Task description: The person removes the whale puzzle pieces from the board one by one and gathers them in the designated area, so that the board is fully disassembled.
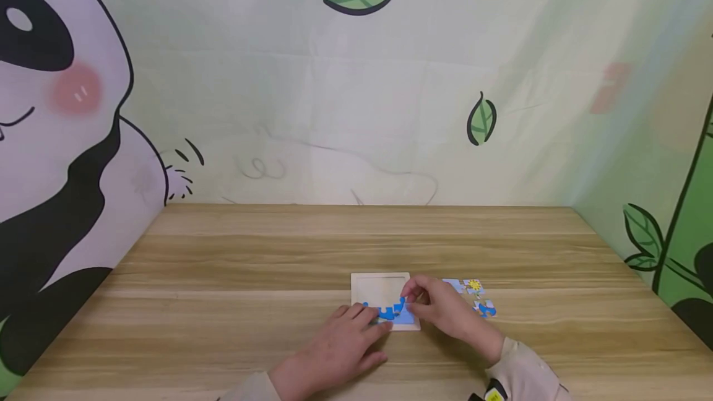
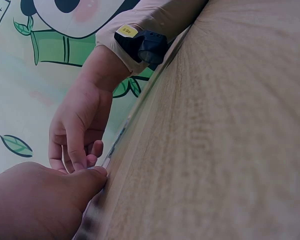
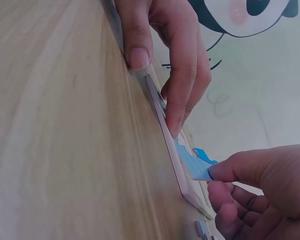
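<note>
A pale wooden puzzle tray [image 1: 380,277] lies on the table, with several joined blue pieces [image 1: 385,313] along its near side. My left hand [image 1: 346,340] rests over the tray's near left part, fingertips on the pieces and thumb at the near edge. At the tray's right side, my right hand [image 1: 441,307] pinches a light-blue jigsaw piece [image 3: 194,164] between thumb and fingers. That piece is tilted, its outer edge raised over the tray rim in the right wrist view. The left wrist view shows both hands close together, the pieces hidden behind them.
Loose jigsaw pieces lie right of the tray: one group with a yellow sun [image 1: 474,285] and a darker blue piece [image 1: 486,308] nearer me. The wooden table [image 1: 223,277] meets a printed wall cloth [image 1: 367,110] at its back. A wrist camera [image 2: 151,46] sits on the right sleeve.
</note>
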Demonstrator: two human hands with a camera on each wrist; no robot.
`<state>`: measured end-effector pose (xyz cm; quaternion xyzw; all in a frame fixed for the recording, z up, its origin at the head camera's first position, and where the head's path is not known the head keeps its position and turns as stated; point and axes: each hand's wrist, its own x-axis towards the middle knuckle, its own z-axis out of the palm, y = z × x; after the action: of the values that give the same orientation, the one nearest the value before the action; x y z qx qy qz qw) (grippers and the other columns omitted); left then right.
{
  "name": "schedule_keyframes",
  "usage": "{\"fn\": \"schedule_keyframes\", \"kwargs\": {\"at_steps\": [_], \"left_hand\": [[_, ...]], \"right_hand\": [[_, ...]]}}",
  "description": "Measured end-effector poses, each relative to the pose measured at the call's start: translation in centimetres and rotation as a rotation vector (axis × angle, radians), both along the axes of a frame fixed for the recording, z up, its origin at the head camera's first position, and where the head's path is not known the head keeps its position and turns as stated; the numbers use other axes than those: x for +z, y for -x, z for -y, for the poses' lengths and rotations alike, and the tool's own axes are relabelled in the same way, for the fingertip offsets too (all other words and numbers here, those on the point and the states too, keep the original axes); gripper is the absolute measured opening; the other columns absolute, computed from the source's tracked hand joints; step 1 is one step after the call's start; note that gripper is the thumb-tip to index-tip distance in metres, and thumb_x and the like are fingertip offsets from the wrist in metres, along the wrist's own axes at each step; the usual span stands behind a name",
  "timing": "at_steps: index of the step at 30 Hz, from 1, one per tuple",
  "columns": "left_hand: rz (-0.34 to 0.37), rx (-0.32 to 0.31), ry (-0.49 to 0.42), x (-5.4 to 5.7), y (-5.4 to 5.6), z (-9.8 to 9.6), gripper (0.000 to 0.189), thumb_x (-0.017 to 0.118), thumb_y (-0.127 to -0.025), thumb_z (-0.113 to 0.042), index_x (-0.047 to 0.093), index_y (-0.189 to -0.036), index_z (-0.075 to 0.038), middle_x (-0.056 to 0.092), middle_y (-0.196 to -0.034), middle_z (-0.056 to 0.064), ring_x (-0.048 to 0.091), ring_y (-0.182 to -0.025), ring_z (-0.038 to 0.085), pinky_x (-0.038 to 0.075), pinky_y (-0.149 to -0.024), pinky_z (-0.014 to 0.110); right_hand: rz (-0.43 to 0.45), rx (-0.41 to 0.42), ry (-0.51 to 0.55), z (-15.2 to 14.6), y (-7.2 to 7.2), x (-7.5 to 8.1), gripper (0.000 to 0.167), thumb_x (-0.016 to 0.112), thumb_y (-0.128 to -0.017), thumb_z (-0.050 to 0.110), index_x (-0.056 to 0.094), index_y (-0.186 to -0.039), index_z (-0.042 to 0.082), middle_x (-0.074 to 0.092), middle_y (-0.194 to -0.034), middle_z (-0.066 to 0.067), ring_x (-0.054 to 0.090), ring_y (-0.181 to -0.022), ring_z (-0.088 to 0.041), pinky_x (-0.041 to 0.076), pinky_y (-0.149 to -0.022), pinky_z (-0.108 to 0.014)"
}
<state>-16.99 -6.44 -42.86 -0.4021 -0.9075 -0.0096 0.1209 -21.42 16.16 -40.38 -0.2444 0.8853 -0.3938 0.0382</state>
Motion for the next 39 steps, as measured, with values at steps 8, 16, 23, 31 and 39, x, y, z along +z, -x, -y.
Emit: {"fn": "schedule_keyframes", "kwargs": {"at_steps": [8,16,23,31,39], "left_hand": [[0.035,0.007,0.021,0.3,-0.2,0.0,0.047,0.046,-0.096,-0.052,0.056,-0.133,-0.024,0.056,-0.129,-0.001,0.052,-0.118,0.016,0.049,-0.099,0.042],[0.039,0.000,0.020,0.2,-0.1,0.0,0.046,0.046,-0.097,-0.052,0.057,-0.132,-0.025,0.056,-0.127,-0.001,0.052,-0.117,0.016,0.049,-0.098,0.042],[0.014,-0.002,0.005,-0.1,-0.1,0.0,0.046,0.048,-0.096,-0.052,0.057,-0.131,-0.024,0.057,-0.126,-0.001,0.052,-0.116,0.016,0.050,-0.098,0.042],[0.031,0.002,0.020,0.2,0.0,0.1,0.046,0.046,-0.096,-0.052,0.057,-0.132,-0.025,0.056,-0.127,-0.002,0.052,-0.117,0.015,0.049,-0.099,0.041],[0.015,0.003,0.010,0.2,-0.1,0.2,0.046,0.048,-0.096,-0.052,0.058,-0.131,-0.024,0.056,-0.125,-0.002,0.052,-0.115,0.015,0.049,-0.098,0.040]], "right_hand": [[0.087,0.002,0.091,-0.2,0.0,0.0,0.012,0.062,-0.088,0.001,0.061,-0.100,0.001,0.061,-0.085,-0.008,0.050,-0.061,-0.005,0.047,-0.050,-0.020],[0.102,-0.003,0.089,-0.6,0.1,0.2,0.012,0.061,-0.090,0.002,0.061,-0.102,0.001,0.062,-0.087,-0.009,0.054,-0.062,-0.008,0.050,-0.053,-0.021],[0.096,0.018,0.084,-0.8,0.2,0.9,0.013,0.061,-0.090,0.004,0.061,-0.103,0.000,0.062,-0.088,-0.009,0.054,-0.060,-0.009,0.049,-0.052,-0.021],[0.030,0.016,0.066,-1.4,0.1,2.1,0.013,0.063,-0.090,0.006,0.062,-0.101,0.001,0.064,-0.090,-0.010,0.055,-0.076,-0.008,0.050,-0.064,-0.019],[0.088,0.025,0.082,-2.2,0.0,3.1,0.018,0.060,-0.092,0.007,0.059,-0.108,-0.002,0.060,-0.093,-0.012,0.051,-0.069,-0.007,0.047,-0.056,-0.019]]}}
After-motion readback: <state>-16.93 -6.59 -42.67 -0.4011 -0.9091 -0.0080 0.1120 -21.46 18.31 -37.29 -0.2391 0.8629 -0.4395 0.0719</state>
